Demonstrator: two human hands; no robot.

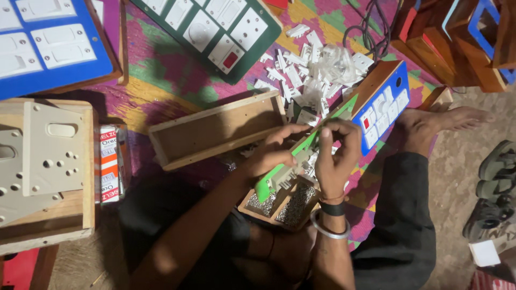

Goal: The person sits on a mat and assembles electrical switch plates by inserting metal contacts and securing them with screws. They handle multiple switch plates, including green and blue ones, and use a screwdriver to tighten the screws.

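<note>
A green switch panel point(301, 153) is being held tilted on edge over an open wooden box point(279, 201), with its underside turned toward the person. The left hand point(271, 153) is being kept on the panel's near long edge: its fingers point(293, 131) are being stretched along the green plate and pressed against it, thumb below, so the plate is being pinched between them. The right hand point(336, 158) is being held just beyond those fingertips, curled over the upper end of the panel; its fingertips point(328, 129) are being bunched together on the plate's top edge, though whether a small part is being gripped between them cannot be told.

Just under the left fingers, white switch modules point(293, 174) are being shown seated in the back of the panel. Beyond both sets of fingertips, a heap of loose white switch parts point(309, 72) is lying on the patterned mat point(161, 80), and to the outside of the left fingers an empty wooden frame point(215, 129) is lying apart. Past the right fingers, a finished wooden box with a blue switch face point(384, 107) is standing tilted.

The step in hand is judged to be the fitting or seating of modules into the green plate, before it is laid on its box. The next move is judged to call for steady support from the left fingers while the piece under the right fingertips is being pressed home squarely
</note>
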